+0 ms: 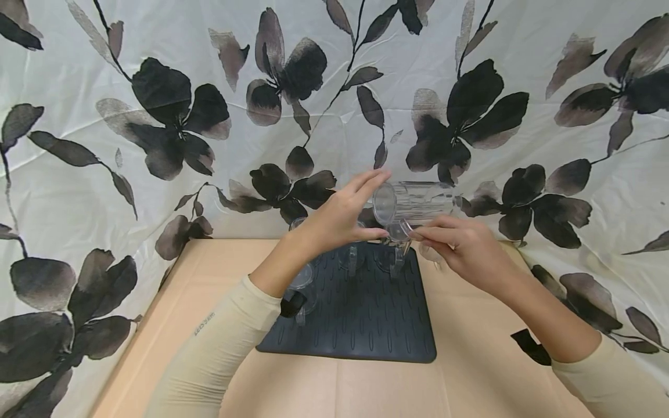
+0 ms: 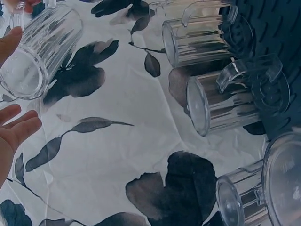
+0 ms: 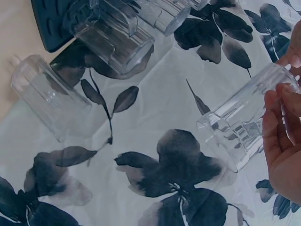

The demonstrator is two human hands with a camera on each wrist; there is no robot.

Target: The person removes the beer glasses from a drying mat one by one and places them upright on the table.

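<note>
Above the dark mat, toward its far edge, the right hand pinches a sideways clear mug by its handle; the left hand (fingers spread) grips nothing beside it.

Mugs on mat, another mug right of it, cloth behind

The tan table bears a mat and clear mug.

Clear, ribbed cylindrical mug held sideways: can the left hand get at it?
Likely yes: the left hand is open by one end of the mug, nothing between them; the right hand holds the handle.
</note>
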